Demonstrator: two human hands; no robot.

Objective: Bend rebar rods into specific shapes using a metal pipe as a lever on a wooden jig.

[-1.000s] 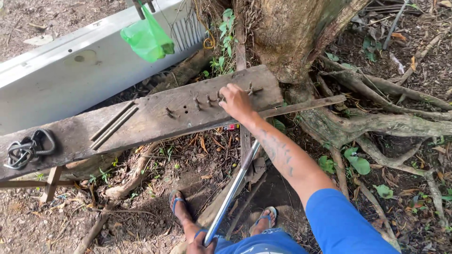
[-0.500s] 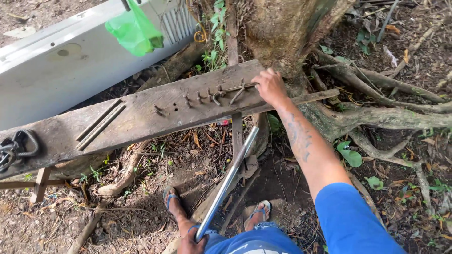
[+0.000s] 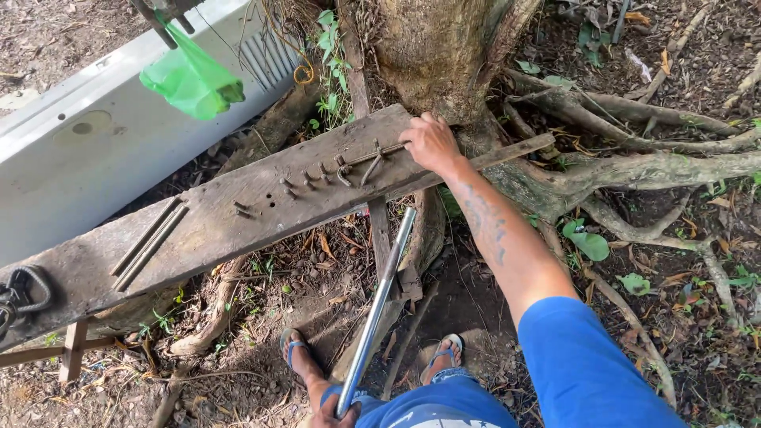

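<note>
The tree trunk (image 3: 444,47) is standing at the top of the view, with its roots (image 3: 634,170) spreading to the right over leaf-strewn ground. A pale metal panel (image 3: 95,158) is lying at upper left, and a green plastic bag (image 3: 193,82) is hanging above it. The weathered plank desk (image 3: 222,230) is lying slantwise from lower left up to the trunk.

A bright metal pipe (image 3: 379,305) is being held at its lower end by the left hand (image 3: 337,414), and its upper end is reaching just under the plank's near edge. A thin bent rod (image 3: 371,158) is being held down on the plank among a row of upright pegs (image 3: 305,181) by the right hand (image 3: 432,143), its fingers pressed together over the rod's right end.

For a clean result, the rod is best kept flat against the plank and seated firmly against the pegs while the right hand is bearing down; this is offered as a judgement.

Two straight rods (image 3: 149,246) are lying loose at mid-plank. Dark bent pieces (image 3: 24,293) are being cut off by the left frame edge. The left hand's fingers are mostly out of frame, so their closure cannot be confirmed. The fingertips of the right hand are being hidden by its own back.
</note>
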